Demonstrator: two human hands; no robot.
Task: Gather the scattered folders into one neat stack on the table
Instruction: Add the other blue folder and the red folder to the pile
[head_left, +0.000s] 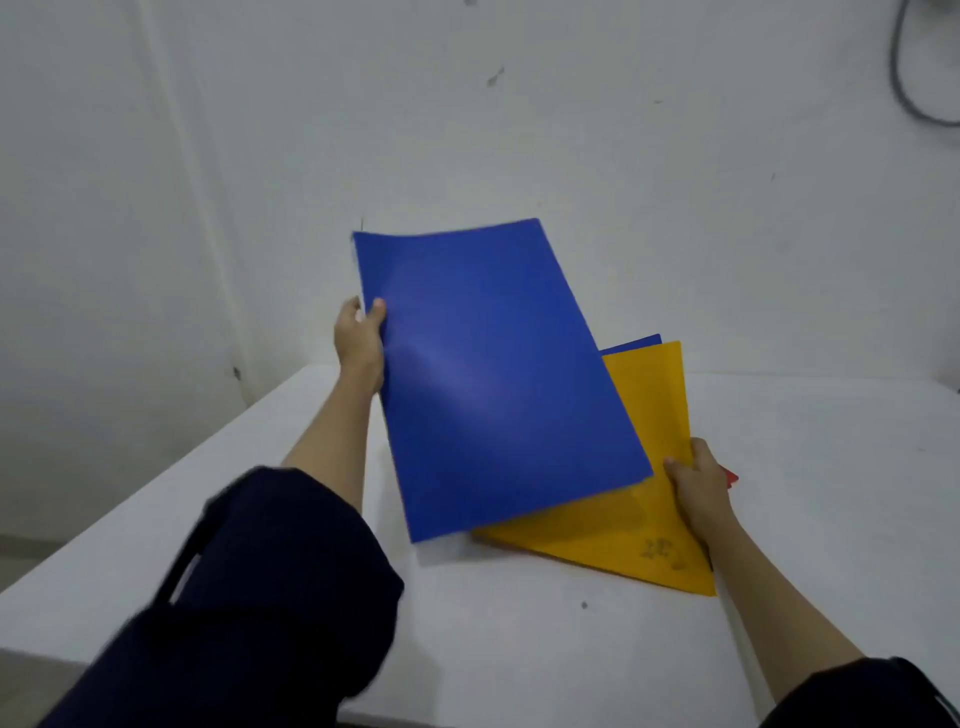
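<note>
A large blue folder (488, 379) is held tilted above the white table (519, 649), its lower corner over a yellow folder (644, 499). My left hand (359, 340) grips the blue folder's left edge, thumb on top. The yellow folder lies on the table at the centre right, and my right hand (693, 480) holds its right edge. A second blue folder (634, 344) peeks out behind the yellow one. A red folder (731, 475) shows only as a small corner under my right hand.
A white wall (623, 156) rises straight behind the table's far edge. A grey cable (906, 78) hangs on the wall at the top right. The table's left edge (156, 499) runs diagonally, with floor beyond it.
</note>
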